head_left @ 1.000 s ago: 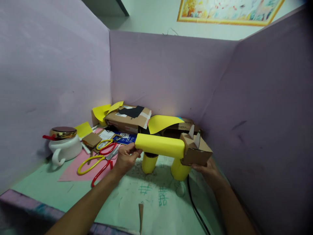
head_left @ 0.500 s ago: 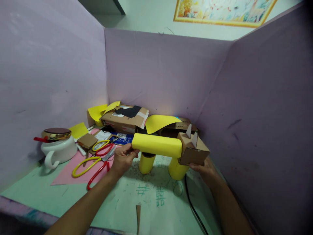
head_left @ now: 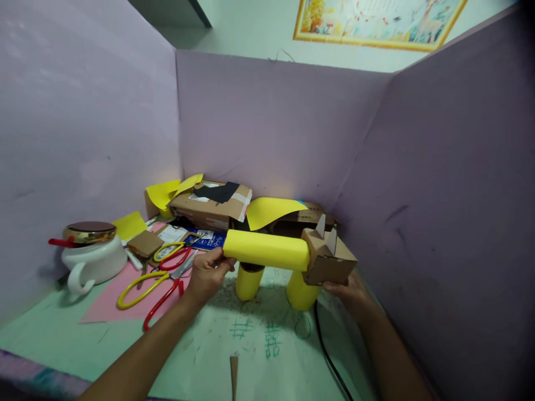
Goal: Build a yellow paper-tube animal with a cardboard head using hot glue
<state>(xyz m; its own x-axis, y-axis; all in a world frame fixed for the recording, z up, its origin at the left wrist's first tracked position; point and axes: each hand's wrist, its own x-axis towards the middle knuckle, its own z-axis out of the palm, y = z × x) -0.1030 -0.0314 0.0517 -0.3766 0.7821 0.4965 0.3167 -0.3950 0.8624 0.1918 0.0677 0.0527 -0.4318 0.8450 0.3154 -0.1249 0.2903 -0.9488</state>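
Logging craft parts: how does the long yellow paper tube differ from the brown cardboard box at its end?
The long yellow paper tube is round and level; the brown cardboard box is angular, with two pointed flaps up. The left hand grips the tube; the right hand supports the box. Both are joined together.

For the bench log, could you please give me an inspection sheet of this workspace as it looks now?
Surface: green table, scribbled with pen marks; pink sheet at left.
Job's things: yellow tube on two yellow legs, cardboard box at its right end.
Clutter: large scissors, small scissors, white pot with gold lid, cardboard cartons, yellow paper, cardboard strip.
Hands: left hand grips the tube's left end; right hand holds the cardboard box from below.
Cables: one black cable on the table by the right forearm.
Surroundings: purple partition on three sides; framed picture above.
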